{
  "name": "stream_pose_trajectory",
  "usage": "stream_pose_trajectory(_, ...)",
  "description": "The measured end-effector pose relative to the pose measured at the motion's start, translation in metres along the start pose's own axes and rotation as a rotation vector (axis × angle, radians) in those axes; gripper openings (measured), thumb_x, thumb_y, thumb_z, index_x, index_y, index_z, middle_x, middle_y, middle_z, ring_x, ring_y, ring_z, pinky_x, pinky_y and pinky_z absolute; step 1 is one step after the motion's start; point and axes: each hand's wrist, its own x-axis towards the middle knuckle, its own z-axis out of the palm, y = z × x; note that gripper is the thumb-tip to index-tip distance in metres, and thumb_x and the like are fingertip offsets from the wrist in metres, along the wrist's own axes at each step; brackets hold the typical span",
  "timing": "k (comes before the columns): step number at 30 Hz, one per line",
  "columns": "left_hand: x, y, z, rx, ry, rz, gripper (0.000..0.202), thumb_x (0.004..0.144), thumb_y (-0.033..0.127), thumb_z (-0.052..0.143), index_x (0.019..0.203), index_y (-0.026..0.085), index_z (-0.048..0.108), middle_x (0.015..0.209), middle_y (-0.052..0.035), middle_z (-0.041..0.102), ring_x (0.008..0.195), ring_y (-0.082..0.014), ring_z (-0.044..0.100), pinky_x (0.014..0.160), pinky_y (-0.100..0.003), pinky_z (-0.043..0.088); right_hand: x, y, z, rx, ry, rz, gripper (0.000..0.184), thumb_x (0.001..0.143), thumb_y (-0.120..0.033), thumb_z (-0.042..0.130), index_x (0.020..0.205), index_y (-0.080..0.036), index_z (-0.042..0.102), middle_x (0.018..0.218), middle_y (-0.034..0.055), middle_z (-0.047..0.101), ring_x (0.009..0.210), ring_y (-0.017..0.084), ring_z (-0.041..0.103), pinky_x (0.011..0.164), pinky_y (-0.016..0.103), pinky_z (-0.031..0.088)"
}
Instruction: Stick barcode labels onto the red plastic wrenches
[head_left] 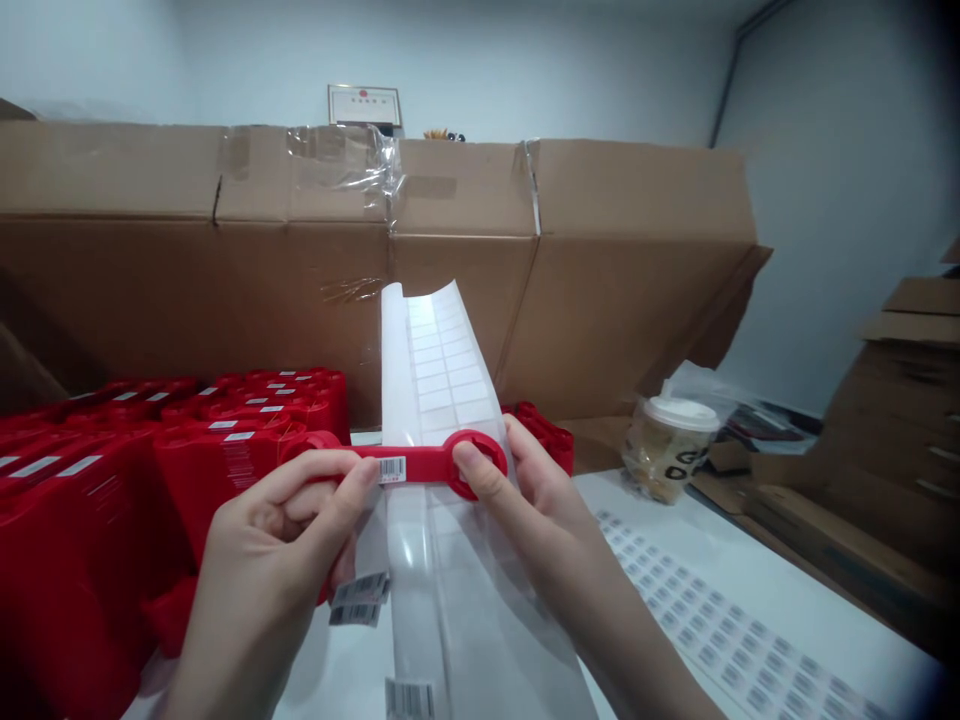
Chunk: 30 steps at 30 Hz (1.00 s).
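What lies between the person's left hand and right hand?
In the head view, a red plastic tool with a barcode sticker spans the gap, and a sheet of white labels rises behind it.

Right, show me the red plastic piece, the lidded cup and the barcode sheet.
Red plastic piece (441,463): head view, on its flat bar.
Lidded cup (664,462): head view, on its body.
Barcode sheet (731,630): head view, on its printed rows.

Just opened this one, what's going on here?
A person's left hand and right hand hold a red plastic piece with a barcode sticker on it, in front of a strip of white labels. Red items are piled on the left; a barcode sheet and a lidded cup sit on the right.
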Motion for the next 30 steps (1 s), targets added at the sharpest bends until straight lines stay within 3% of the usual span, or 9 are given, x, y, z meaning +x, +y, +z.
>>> stream_pose_trajectory(7,0.0040,-0.0014,0.0017,-0.032,0.036,0.000,0.046,0.066,0.062,0.085,0.086,0.022,0.074,0.043,0.0055,0.047,0.041,-0.0080,0.037,0.039,-0.018,0.035,-0.0007,0.0001,0.0015,0.026,-0.018,0.026,0.025,0.095,-0.052,0.064,0.104,-0.028,0.063,0.106,0.0002,0.069,0.105,0.020,0.067,0.089,0.031,0.056)
stream_pose_trajectory(17,0.0039,-0.0015,0.0023,-0.011,0.016,-0.040,0.045,0.068,0.063,0.083,0.085,0.023,0.072,0.044,0.0055,0.046,0.042,-0.0086,0.039,0.040,-0.018,0.036,-0.0011,-0.0010,0.0020,0.014,-0.013,0.033,0.026,0.095,-0.052,0.064,0.104,-0.028,0.063,0.103,0.0000,0.069,0.103,0.020,0.067,0.086,0.031,0.056)
stream_pose_trajectory(30,0.0035,-0.0063,0.0081,-0.066,0.015,0.066,0.040,0.072,0.058,0.082,0.079,0.020,0.070,0.043,0.0062,0.043,0.040,-0.0063,0.035,0.036,-0.013,0.031,-0.0024,-0.0005,0.0040,0.015,-0.008,0.023,0.028,0.094,-0.053,0.065,0.099,-0.026,0.060,0.097,0.0007,0.067,0.095,0.019,0.067,0.085,0.032,0.058)
